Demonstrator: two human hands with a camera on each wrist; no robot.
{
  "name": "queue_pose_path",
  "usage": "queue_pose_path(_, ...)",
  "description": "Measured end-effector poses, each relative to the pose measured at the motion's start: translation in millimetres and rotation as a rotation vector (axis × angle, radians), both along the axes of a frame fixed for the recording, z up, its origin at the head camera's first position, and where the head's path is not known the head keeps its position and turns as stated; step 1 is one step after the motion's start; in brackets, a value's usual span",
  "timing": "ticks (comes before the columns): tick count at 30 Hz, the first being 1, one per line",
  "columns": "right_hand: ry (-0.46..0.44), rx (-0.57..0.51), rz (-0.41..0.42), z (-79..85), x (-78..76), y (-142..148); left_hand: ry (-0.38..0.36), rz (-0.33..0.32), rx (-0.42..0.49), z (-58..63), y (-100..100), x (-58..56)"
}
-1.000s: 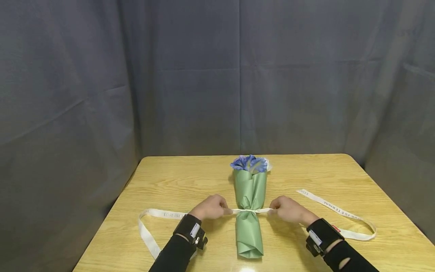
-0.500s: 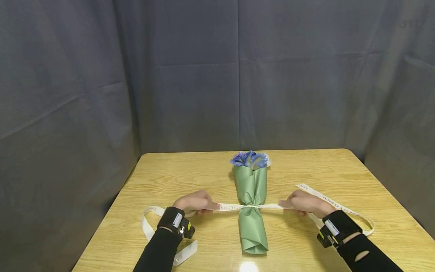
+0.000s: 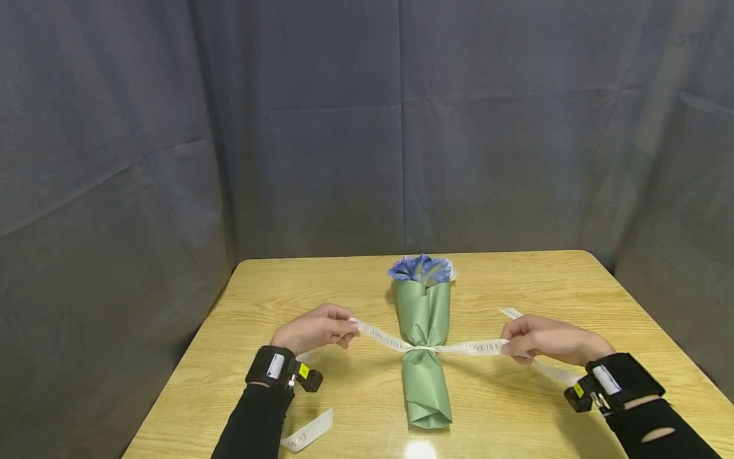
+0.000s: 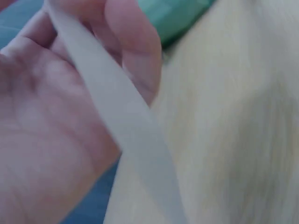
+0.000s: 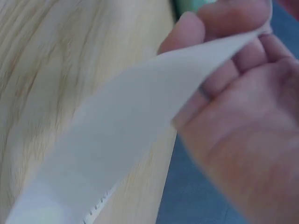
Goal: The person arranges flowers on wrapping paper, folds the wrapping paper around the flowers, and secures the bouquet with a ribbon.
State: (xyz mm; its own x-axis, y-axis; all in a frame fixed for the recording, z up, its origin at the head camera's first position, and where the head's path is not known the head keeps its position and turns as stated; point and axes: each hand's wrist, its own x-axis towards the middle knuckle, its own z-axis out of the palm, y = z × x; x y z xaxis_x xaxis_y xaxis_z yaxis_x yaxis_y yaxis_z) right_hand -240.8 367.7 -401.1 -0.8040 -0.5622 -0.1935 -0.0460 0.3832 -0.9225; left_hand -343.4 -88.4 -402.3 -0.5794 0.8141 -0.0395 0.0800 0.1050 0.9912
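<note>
A bouquet of blue-purple flowers (image 3: 421, 269) in green wrapping paper (image 3: 427, 389) lies on the table. A white printed ribbon (image 3: 390, 341) is tied round its middle, with a small knot at the front. To the left, my left hand (image 3: 315, 329) pinches one side of the ribbon, slightly raised; its tail crosses the palm in the left wrist view (image 4: 117, 107). My right hand (image 3: 553, 340) pinches the other side, right of the bouquet. In the right wrist view, the ribbon (image 5: 126, 102) runs down past the palm. Both stretches extend outward from the knot.
The wooden table (image 3: 269, 293) has a rounded far edge. One ribbon end (image 3: 309, 430) lies near the front left, another (image 3: 510, 313) behind my right hand. Grey curtains (image 3: 321, 159) hang at the back and sides.
Both hands have moved outward from the bouquet along the ribbon, with longer stretches now between hands and knot. My left hand has also risen a little. The bouquet stays nearly in place.
</note>
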Motion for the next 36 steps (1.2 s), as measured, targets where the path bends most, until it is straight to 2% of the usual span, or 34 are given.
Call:
queue_pose_path(2, 0.005, -0.057, 0.005, 2.2, -0.7, -2, 0.021, -0.005, 0.077, 5.6, 9, 2.3)
queue_pose_path(5, 0.02, -0.143, 0.001, 5.5, -1.1, -5, 0.068, 0.029, 0.161, 13.9, 27, 6.3)
queue_pose_path(9, 0.054, -0.199, -0.014, 10.9, 0.2, -10, 0.115, 0.099, 0.209, 22.7, 53, 10.0)
queue_pose_path(13, 0.101, -0.243, -0.016, 18.8, 2.6, -16, 0.141, 0.16, 0.218, 30.8, 73, 14.4)
queue_pose_path(17, 0.127, -0.311, 0.0, 26.8, 5.4, -19, 0.216, 0.24, 0.2, 38.3, 84, 21.1)
queue_pose_path(21, 0.138, -0.347, -0.011, 27.6, 7.2, -20, 0.305, 0.308, 0.168, 40.8, 93, 25.4)
queue_pose_path(26, 0.157, -0.343, -0.018, 23.1, 9.1, -21, 0.316, 0.3, 0.121, 38.0, 100, 26.3)
queue_pose_path(28, 0.172, -0.327, -0.028, 23.3, 9.7, -22, 0.281, 0.284, 0.136, 38.1, 102, 26.7)
queue_pose_path(36, 0.199, -0.23, -0.07, 31.1, 9.6, -32, 0.294, 0.294, 0.156, 41.0, 109, 26.3)
